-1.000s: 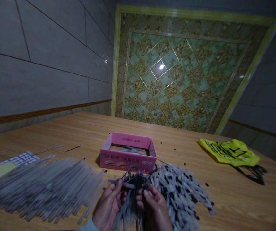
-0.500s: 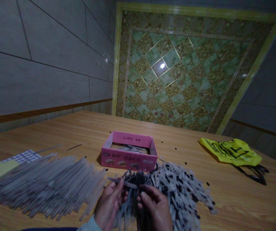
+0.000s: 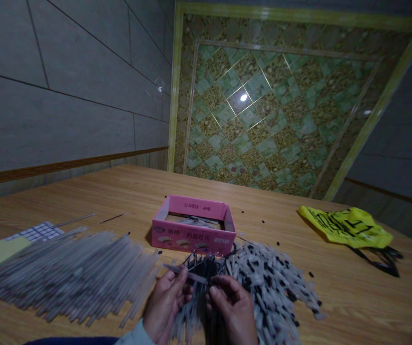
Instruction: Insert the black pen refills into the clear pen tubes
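Observation:
My left hand [image 3: 165, 306] is closed round a bundle of thin pen refills [image 3: 201, 273] whose dark tips fan out above my fingers. One pale stick [image 3: 185, 273] lies across the thumb of that hand. My right hand [image 3: 233, 309] is pinched on the same bundle from the right side. Both hands sit low at the near table edge, between a long pile of clear tubes [image 3: 65, 275] on the left and a heap of short grey and black pen parts [image 3: 270, 282] on the right.
A pink cardboard box [image 3: 193, 237] with a few parts inside stands just beyond my hands. A yellow plastic bag [image 3: 348, 225] lies at the right. A yellow-and-white printed sheet [image 3: 15, 239] lies at the far left. Small black bits dot the wooden table [image 3: 127, 191].
My hands have stayed on the bundle with only small finger shifts. The view has drifted slightly.

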Available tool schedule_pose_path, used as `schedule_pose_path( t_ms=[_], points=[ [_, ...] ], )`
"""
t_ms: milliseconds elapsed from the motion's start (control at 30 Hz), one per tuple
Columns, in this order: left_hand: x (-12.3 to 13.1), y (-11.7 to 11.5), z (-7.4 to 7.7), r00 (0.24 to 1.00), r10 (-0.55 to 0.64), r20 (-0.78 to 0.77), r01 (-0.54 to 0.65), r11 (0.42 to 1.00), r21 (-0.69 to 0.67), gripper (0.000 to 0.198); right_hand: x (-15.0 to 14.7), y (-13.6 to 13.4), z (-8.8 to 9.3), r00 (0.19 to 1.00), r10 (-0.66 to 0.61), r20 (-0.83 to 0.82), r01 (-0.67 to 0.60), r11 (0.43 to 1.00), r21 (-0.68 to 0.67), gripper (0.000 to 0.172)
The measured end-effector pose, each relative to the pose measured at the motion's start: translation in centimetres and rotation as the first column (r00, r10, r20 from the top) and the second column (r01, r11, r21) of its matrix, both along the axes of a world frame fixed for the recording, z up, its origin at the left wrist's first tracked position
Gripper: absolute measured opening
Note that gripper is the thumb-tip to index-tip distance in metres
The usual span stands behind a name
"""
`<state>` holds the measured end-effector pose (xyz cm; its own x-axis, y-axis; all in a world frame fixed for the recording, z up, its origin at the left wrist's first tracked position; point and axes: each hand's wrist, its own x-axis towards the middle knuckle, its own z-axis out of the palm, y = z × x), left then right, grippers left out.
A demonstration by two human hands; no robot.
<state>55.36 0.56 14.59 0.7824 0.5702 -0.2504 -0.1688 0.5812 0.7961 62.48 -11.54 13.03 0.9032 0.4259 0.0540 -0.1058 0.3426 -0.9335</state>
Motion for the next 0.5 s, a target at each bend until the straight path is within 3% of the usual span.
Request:
schedule_pose_path(
  t_ms=[200,500],
  points=[
    [0.01,0.03,-0.28,1.000,0.006,-0.005,-0.006,0.999,0.033,0.032,0.20,-0.29,0.03,0.998,0.002,0.069,0.000,0.999,-0.038,0.028],
    [-0.04,-0.02,0.28,0.998,0.054,-0.020,-0.053,0.996,0.068,0.033,0.37,-0.69,0.13,0.960,-0.041,0.278,0.107,0.968,-0.227,0.021]
  ],
)
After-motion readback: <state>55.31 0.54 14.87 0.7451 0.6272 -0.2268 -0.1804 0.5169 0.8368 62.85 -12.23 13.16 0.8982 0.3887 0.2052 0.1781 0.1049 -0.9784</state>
